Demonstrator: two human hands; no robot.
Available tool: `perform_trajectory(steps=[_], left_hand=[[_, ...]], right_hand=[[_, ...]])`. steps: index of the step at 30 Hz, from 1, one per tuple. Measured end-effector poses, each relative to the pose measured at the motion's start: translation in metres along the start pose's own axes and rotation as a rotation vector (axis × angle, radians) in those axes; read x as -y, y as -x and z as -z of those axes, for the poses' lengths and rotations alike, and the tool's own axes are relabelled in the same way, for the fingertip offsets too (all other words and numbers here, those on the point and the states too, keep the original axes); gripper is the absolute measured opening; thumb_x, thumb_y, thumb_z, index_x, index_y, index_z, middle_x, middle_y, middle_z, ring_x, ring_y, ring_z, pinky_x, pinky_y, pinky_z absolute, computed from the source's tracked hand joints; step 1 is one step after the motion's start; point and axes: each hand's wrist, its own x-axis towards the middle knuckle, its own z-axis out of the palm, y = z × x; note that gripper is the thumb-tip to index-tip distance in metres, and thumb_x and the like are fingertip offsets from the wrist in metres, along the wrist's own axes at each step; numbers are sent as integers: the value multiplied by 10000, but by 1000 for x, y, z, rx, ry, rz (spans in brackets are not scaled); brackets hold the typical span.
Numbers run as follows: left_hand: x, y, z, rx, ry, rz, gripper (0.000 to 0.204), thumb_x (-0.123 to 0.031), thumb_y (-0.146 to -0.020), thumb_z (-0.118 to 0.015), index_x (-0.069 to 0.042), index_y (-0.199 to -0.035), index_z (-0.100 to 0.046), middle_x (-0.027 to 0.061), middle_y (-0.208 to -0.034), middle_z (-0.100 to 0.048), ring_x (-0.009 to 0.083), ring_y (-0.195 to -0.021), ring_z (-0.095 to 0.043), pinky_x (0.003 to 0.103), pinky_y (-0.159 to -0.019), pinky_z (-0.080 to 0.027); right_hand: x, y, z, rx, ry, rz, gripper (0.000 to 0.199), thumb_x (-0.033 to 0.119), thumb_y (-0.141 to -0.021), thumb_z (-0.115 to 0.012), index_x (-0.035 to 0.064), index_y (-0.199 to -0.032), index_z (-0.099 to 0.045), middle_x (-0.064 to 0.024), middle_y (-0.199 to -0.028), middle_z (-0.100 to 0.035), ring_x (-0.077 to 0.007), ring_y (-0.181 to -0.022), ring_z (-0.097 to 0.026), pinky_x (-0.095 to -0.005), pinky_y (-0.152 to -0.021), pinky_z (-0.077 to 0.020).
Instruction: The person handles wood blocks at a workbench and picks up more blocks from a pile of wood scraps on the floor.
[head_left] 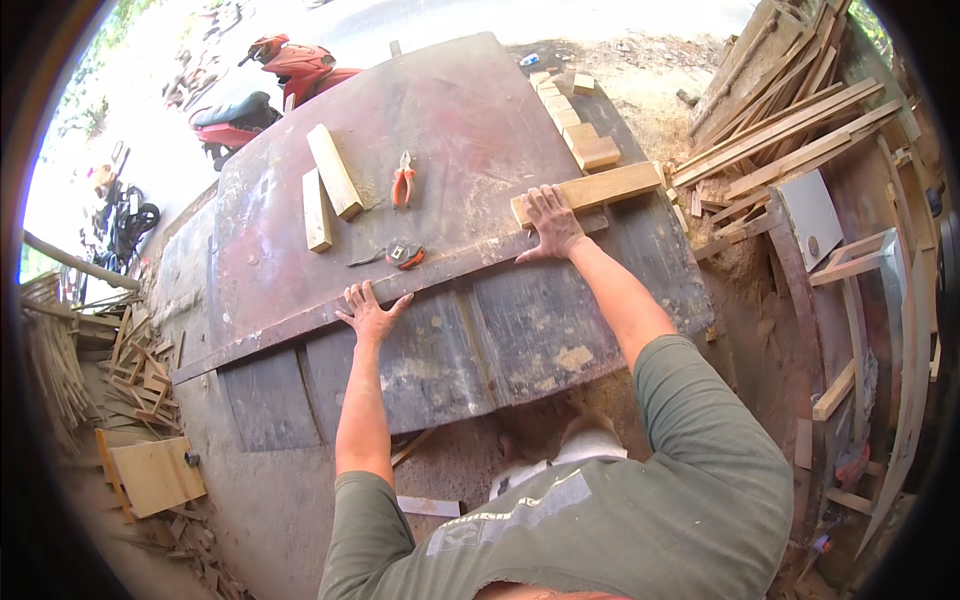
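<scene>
A large worn metal sheet (pixel 440 110), reddish and dusty, covers the work surface. Along its near side runs a long rusty metal strip (pixel 270 330). My left hand (pixel 370 315) rests over this strip with fingers spread, gripping nothing. Farther right, my right hand (pixel 552 225) lies with spread fingers on the left end of a wooden block (pixel 620 187), the thumb beside the strip. Between the hands sits an orange and black tape measure (pixel 405 256), its blade partly out. Orange-handled pliers (pixel 402 185) lie beyond it, right of two wooden pieces (pixel 335 172) (pixel 316 210).
Several small wood blocks (pixel 575 130) line the sheet's far right edge. Stacked timber (pixel 790 140) and a wooden frame (pixel 860 290) stand at right. Offcuts (pixel 145 370) and a plywood piece (pixel 158 475) lie at left. A red motorbike (pixel 300 65) is parked beyond the sheet.
</scene>
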Motion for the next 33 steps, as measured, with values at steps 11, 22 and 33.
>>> perform_trajectory(steps=[11, 22, 33], left_hand=[[-66, 97, 120, 250, -142, 34, 1174, -757, -750, -749, -22, -1564, -328, 206, -1605, -300, 398, -1537, -203, 733, -1184, -98], [-391, 68, 62, 110, 101, -997, 999, -621, -916, -631, -15, -1618, -258, 227, -1628, -309, 400, -1529, -253, 632, -1219, -172], [-398, 67, 24, 89, -1, -976, 746, -427, -1019, -537, -63, -1616, -280, 174, -1553, -401, 355, -1362, -423, 578, -1061, -332]], right_hand=[[-25, 79, 140, 71, -353, -128, 1134, 693, -776, -722, -20, -1564, -326, -265, -1607, -297, -459, -1519, -240, -563, -1268, -185], [-257, 125, 164, 715, -94, -383, 950, 9, -701, -793, 85, -1546, -365, -173, -1605, -345, -419, -1484, -346, -540, -1197, -348], [-108, 4, 302, 1046, 487, 58, 338, 262, -814, -746, 120, -1120, -762, -79, -1104, -727, -277, -1098, -664, -518, -937, -474]])
